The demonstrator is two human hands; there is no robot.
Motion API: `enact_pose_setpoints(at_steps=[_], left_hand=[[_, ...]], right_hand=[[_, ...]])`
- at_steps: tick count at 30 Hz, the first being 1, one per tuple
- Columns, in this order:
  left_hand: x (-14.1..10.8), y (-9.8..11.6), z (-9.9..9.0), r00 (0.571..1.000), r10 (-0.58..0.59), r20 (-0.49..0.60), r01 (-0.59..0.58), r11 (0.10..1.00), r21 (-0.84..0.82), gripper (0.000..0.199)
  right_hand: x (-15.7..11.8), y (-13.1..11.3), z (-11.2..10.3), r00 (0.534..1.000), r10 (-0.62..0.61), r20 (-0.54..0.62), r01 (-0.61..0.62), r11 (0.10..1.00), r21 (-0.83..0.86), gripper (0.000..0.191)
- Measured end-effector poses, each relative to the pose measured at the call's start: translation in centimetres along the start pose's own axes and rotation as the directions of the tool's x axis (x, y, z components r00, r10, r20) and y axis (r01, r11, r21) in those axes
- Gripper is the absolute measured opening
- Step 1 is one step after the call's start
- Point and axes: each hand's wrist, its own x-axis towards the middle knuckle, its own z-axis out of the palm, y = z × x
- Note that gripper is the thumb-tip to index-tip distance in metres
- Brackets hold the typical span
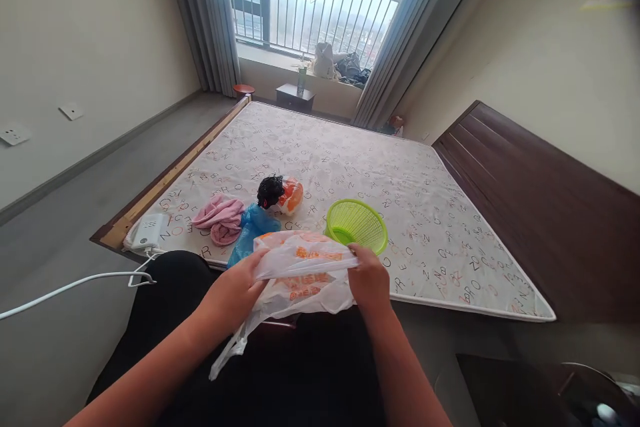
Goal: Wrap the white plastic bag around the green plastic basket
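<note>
A white plastic bag [305, 273] with orange print stretches between my two hands, above my lap. My left hand [240, 290] pinches its left edge, and a loose handle dangles below. At the opposite side my right hand [367, 273] grips the bag, fingers closed on its edge. Just beyond it on the mattress lies a tilted green plastic basket [365, 223], partly hidden by the bag. A blue plastic bag [253, 230] is near my left hand, beside a crumpled pink towel [220, 219]. Behind these sit a black plastic bundle [270, 191] and an orange-and-white bag [291, 195].
The letter-printed mattress [320, 147] fills the middle, with a wooden bed rail [175, 173] at left and a dark headboard [530, 193] at right. A white power strip [150, 231] with a white cable [75, 292] lies by the left corner. A small bedside table [295, 97] stands near the window.
</note>
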Motion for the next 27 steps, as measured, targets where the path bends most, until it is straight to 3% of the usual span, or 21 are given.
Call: enact_pose_setpoints(at_steps=[1, 2, 4, 6, 7, 9, 11, 13, 15, 18, 22, 24, 27], left_hand=[[-0.1, -0.3, 0.1, 1.000, -0.016, -0.016, 0.018, 0.996, 0.088, 0.050], [-0.1, -0.6, 0.2, 0.999, -0.025, -0.047, 0.032, 0.988, 0.151, 0.049], [0.6, -1.3, 1.0, 0.991, -0.004, -0.132, 0.030, 0.979, 0.200, 0.043], [1.8, -1.7, 1.9, 0.977, 0.050, -0.206, -0.015, 0.986, 0.167, 0.035], [2.6, -1.7, 2.4, 0.971, 0.085, -0.225, -0.056, 0.990, 0.130, 0.031], [4.4, -1.0, 3.1, 0.962, 0.158, -0.224, -0.150, 0.987, 0.052, 0.022], [6.5, 0.4, 3.7, 0.952, 0.233, -0.197, -0.235, 0.972, 0.015, 0.014], [8.8, 2.1, 4.4, 0.934, 0.313, -0.171, -0.315, 0.949, 0.016, 0.014], [11.6, 3.6, 5.6, 0.914, 0.389, -0.115, -0.393, 0.920, -0.011, 0.020], [16.3, 5.2, 8.5, 0.909, 0.417, 0.005, -0.415, 0.904, -0.106, 0.036], [21.6, 6.6, 13.8, 0.894, 0.408, 0.185, -0.384, 0.910, -0.155, 0.049], [22.9, 7.1, 16.0, 0.876, 0.399, 0.271, -0.390, 0.917, -0.087, 0.051], [23.4, 7.3, 18.2, 0.851, 0.362, 0.380, -0.426, 0.899, 0.098, 0.057]], right_hand=[[0.1, 0.9, -0.8, 0.984, 0.010, -0.178, -0.004, 0.999, 0.035, 0.025], [0.1, 1.6, -1.6, 0.937, 0.008, -0.348, 0.017, 0.998, 0.068, 0.023], [0.3, 2.4, -3.0, 0.793, 0.010, -0.609, 0.074, 0.991, 0.113, 0.026], [0.8, 2.8, -4.1, 0.688, 0.038, -0.725, 0.105, 0.983, 0.152, 0.034], [1.1, 3.0, -4.5, 0.673, 0.063, -0.737, 0.102, 0.979, 0.176, 0.040], [2.1, 3.4, -5.3, 0.723, 0.114, -0.681, 0.055, 0.974, 0.221, 0.056], [3.0, 3.9, -6.2, 0.819, 0.165, -0.550, -0.042, 0.973, 0.229, 0.068], [3.6, 4.9, -7.1, 0.886, 0.251, -0.391, -0.174, 0.960, 0.221, 0.069], [4.1, 6.1, -7.3, 0.916, 0.333, -0.223, -0.279, 0.929, 0.242, 0.066], [4.7, 8.6, -5.7, 0.914, 0.405, 0.012, -0.381, 0.850, 0.364, 0.067], [5.4, 12.0, -1.2, 0.857, 0.476, 0.197, -0.506, 0.707, 0.495, 0.072], [5.8, 13.4, 0.8, 0.844, 0.479, 0.242, -0.534, 0.714, 0.453, 0.076], [6.8, 14.8, 2.7, 0.859, 0.455, 0.234, -0.510, 0.803, 0.309, 0.077]])
